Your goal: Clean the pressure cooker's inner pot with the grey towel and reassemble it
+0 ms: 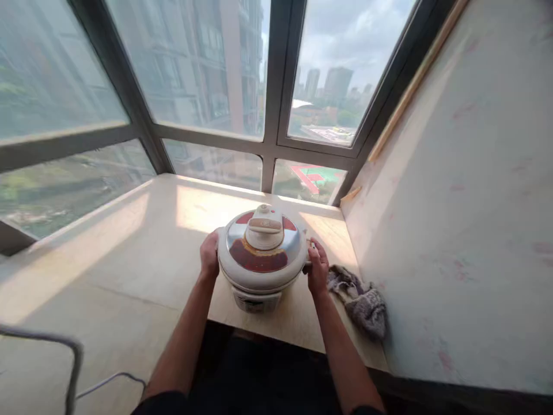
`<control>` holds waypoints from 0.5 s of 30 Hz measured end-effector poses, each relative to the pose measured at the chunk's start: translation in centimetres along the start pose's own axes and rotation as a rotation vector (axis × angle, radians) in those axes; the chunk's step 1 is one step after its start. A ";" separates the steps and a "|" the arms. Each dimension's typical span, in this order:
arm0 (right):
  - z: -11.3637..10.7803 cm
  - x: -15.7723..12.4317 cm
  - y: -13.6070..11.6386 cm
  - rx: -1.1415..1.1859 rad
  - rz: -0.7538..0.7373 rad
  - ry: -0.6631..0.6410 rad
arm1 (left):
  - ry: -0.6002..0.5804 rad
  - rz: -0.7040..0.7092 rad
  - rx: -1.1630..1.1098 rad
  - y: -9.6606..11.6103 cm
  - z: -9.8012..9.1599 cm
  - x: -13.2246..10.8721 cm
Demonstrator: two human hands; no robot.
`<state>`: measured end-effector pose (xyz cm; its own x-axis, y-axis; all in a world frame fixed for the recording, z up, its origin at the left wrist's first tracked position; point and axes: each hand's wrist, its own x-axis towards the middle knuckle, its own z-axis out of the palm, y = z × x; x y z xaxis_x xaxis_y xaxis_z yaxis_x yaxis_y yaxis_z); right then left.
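An electric pressure cooker (259, 281) with a cream body stands upright on the wooden window ledge, close to its front edge. Its lid is on, silver and dark red, with a cream handle and a knob on top. My left hand (209, 255) is closed on the cooker's left side handle, fingertips hidden behind the rim. On the opposite side my right hand (318, 266) grips the right handle, fingers wrapped round it. A control panel on the cooker's lower front faces me.
A crumpled grey-brown cloth (363, 302) lies right of the cooker, against the patterned wall (453, 248). Grey-framed windows (270, 115) rise behind the ledge (125, 276). A grey metal tube (75, 363) and a thin cable (112, 378) are at the lower left.
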<state>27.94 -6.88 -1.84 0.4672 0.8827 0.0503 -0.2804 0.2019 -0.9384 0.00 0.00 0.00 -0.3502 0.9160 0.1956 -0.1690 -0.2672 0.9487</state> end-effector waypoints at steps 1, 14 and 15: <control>0.0 -0.1 0.1 0.000 0.012 0.004 | -0.009 -0.004 -0.015 -0.1 0.0 0.0; -2.9 1.2 -1.0 -0.339 -0.100 -0.091 | -0.065 -0.046 -0.127 -0.9 -0.6 0.4; -3.2 1.5 -1.4 -0.398 -0.131 -0.095 | -0.063 -0.041 -0.122 -0.8 -0.6 0.4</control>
<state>31.70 -7.15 -1.53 0.3927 0.8995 0.1918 0.1304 0.1520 -0.9797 -0.59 0.34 -0.85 -0.2831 0.9427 0.1764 -0.2937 -0.2603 0.9198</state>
